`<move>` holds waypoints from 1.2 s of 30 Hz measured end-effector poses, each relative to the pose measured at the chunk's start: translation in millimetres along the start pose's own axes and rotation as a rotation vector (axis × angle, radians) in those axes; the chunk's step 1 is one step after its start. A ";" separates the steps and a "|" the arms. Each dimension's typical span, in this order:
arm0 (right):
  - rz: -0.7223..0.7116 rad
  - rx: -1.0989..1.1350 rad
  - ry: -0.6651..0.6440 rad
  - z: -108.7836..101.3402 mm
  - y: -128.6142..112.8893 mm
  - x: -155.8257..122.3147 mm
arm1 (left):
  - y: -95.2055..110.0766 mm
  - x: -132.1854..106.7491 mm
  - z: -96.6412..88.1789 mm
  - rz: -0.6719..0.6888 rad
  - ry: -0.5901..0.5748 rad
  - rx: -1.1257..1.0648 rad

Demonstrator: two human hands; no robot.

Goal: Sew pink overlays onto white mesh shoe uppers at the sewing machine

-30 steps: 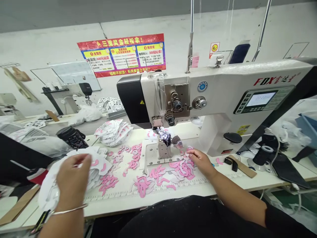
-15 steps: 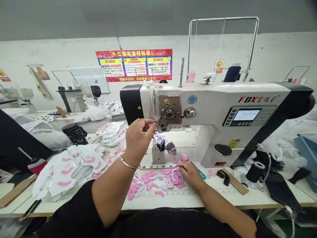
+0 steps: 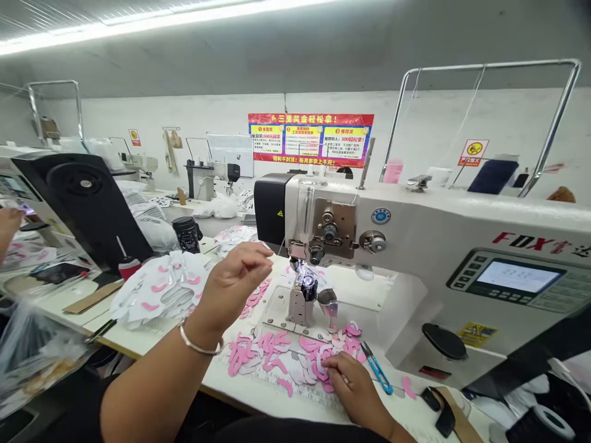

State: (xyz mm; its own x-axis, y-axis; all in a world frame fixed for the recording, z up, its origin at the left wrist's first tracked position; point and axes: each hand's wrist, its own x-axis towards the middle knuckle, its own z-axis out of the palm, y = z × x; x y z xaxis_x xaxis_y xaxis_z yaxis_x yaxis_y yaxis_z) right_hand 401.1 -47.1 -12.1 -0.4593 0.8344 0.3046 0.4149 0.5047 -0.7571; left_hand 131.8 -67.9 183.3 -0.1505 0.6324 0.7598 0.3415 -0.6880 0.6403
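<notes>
At the far left, well apart from the machine, we see part of a co-worker's hand beside a second machine, whose black end faces us. Coming toward our machine, we have a bottle with a red body, then a stack of white cut pieces with pink curved patches, left of the machine on the desk. A black mug stands behind that stack. Our left hand, with a bangle at its wrist, is raised just left of the machine's needle area; its grip is closed to a pinch, and we cannot tell whether anything is between the fingertips. Behind that hand, left of the machine, lies another white stack. Small pink pieces, mixed with white ones, are spread in front of the machine's base. Our right hand rests at their near edge, fingers curled and touching them; we cannot tell whether its grip has a piece. Blue-handled snips lie to its right, in front of the machine, then one lone pink patch, and a brown card with a black object on it.
</notes>
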 end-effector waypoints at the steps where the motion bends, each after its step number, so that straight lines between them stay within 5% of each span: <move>1: -0.005 -0.001 0.003 0.5 1.2 1.2 | 5.0 -0.5 -1.7 0.056 -0.037 0.022; 4: -0.014 -0.032 0.019 1.1 2.1 2.8 | 13.9 -2.7 -4.9 0.103 -0.170 -0.056; 9: 0.000 -0.118 0.098 0.7 1.7 -3.3 | 6.7 -5.1 -8.5 -0.039 -0.369 -0.324; 19: 0.181 -0.442 0.265 4.6 23.9 -56.6 | -48.9 12.5 -32.5 -0.172 -0.482 -0.538; 29: 0.339 -0.667 0.313 18.7 11.5 -58.1 | -77.4 28.0 -11.1 -0.313 -0.978 -0.359; 36: 0.341 -0.716 0.355 23.2 1.6 -52.8 | -83.5 16.9 -8.4 -0.361 -1.048 -0.274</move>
State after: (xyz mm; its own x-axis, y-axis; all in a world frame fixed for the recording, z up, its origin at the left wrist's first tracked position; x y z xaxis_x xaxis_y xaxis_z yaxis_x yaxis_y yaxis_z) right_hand 407.9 -95.5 -42.8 0.0033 0.9250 0.3800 0.9346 0.1323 -0.3301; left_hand 93.0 -2.8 143.6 0.6941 0.7059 0.1412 0.2019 -0.3791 0.9031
